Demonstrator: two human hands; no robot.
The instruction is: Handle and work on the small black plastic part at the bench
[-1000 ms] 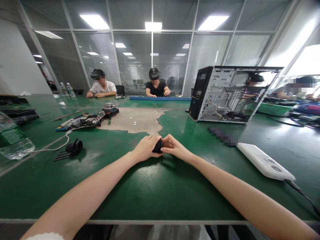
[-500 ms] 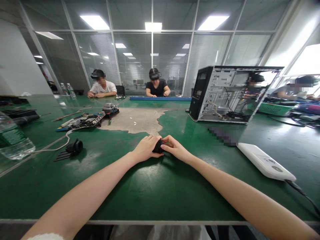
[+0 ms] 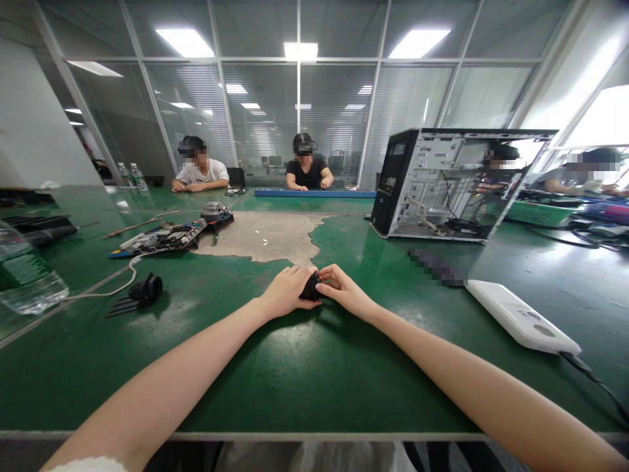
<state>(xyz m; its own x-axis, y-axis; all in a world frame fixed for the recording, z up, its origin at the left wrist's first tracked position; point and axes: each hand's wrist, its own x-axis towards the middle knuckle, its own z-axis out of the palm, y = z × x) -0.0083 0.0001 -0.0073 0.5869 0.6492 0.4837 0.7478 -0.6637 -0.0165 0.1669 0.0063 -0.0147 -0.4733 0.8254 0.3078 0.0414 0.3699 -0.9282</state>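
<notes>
- A small black part (image 3: pixel 310 287) is held just above or on the green tabletop (image 3: pixel 314 387), midway along the near edge and well in from it; contact cannot be told.
- By the left hand (image 3: pixel 287 288) the part is wrapped, fingers curled over it and thumb below; by the right hand (image 3: pixel 344 288) its right side is pinched between thumb and bent fingertips.
- The handling is judged to be under way: the part is gripped from both sides, nothing is seen separated from it, and what is left cannot be told.
- Toward the left edge, a black pronged piece (image 3: pixel 142 292), a circuit board (image 3: pixel 162 239) and a water bottle (image 3: pixel 29 272) are set.
- Toward the right, an opened computer case (image 3: pixel 396 187) and a white corded device (image 3: pixel 523 321) are placed.
- Beyond the far edge, two co-workers (image 3: pixel 204 172) (image 3: pixel 308 169) are seated before a glass partition (image 3: pixel 260 118).
</notes>
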